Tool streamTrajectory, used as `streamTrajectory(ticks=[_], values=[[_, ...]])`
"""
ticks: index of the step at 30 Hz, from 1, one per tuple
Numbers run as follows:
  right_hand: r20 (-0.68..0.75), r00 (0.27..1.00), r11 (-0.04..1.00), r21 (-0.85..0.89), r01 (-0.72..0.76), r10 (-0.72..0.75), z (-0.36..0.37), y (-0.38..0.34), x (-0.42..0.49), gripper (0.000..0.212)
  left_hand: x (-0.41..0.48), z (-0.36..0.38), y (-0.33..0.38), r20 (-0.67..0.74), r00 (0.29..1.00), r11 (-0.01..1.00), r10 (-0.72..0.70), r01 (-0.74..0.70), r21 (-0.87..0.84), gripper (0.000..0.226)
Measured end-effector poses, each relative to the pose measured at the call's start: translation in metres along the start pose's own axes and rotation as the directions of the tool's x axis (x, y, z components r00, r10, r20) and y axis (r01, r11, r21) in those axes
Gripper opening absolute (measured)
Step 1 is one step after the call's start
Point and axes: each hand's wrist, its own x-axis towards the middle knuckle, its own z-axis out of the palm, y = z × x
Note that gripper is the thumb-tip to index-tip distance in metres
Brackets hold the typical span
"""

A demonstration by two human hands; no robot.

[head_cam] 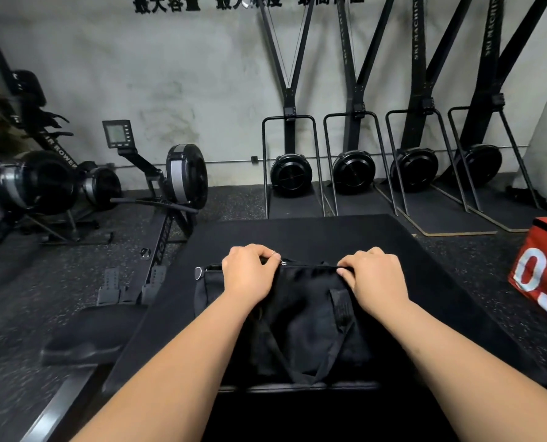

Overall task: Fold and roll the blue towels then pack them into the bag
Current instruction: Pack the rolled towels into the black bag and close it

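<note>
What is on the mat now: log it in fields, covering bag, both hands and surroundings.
bag: black fabric duffel bag, lying on black flat mat
left hand: pinches small metal zipper pull at bag's top
right hand: grips bag's top edge by the zipper
nearby: red box with white numerals, right of mat

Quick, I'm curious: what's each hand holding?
Left hand: closed, pinching the metal zipper pull of the black fabric bag.
Right hand: closed, gripping the bag's top edge.
</note>
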Motion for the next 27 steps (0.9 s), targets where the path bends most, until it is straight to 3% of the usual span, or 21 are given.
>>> streamTrajectory(ticks=[4, 7, 10, 14, 22, 25, 27], values=[[0.031, 0.991, 0.987, 0.103, 0.124, -0.128, -0.004, -0.041, 0.009, 0.03, -0.002, -0.017, -0.014, 0.011, 1.0, 1.0, -0.014, 0.015, -0.01, 0.017], [0.044, 0.976, 0.974, 0.086, 0.209, -0.213, -0.002, -0.073, 0.016, 0.028, -0.006, -0.02, -0.012, 0.02, 1.0, 1.0, -0.003, 0.003, 0.002, 0.016], [0.039, 0.98, 0.981, 0.029, 0.192, -0.193, 0.003, -0.083, 0.017, 0.017, -0.009, -0.028, -0.016, -0.01, 1.0, 0.999, -0.003, 0.003, 0.035, 0.016], [-0.043, 0.991, 0.989, 0.074, 0.127, -0.124, 0.009, -0.074, 0.015, 0.008, -0.006, -0.052, -0.049, -0.056, 0.995, 0.995, -0.08, 0.083, 0.059, 0.016], [-0.084, 0.989, 0.986, 0.103, 0.128, -0.119, 0.019, -0.074, 0.014, 0.004, -0.004, -0.099, -0.105, -0.204, 0.954, 0.958, -0.219, 0.25, 0.139, 0.017], [-0.066, 0.988, 0.982, 0.119, 0.144, -0.137, 0.019, -0.077, 0.016, 0.006, -0.007, -0.1, -0.105, -0.204, 0.957, 0.956, -0.205, 0.241, 0.168, 0.015], [-0.024, 0.988, 0.974, 0.164, 0.155, -0.153, 0.019, -0.075, 0.016, 0.011, -0.008, -0.099, -0.102, -0.211, 0.971, 0.967, -0.109, 0.152, 0.203, 0.013]])
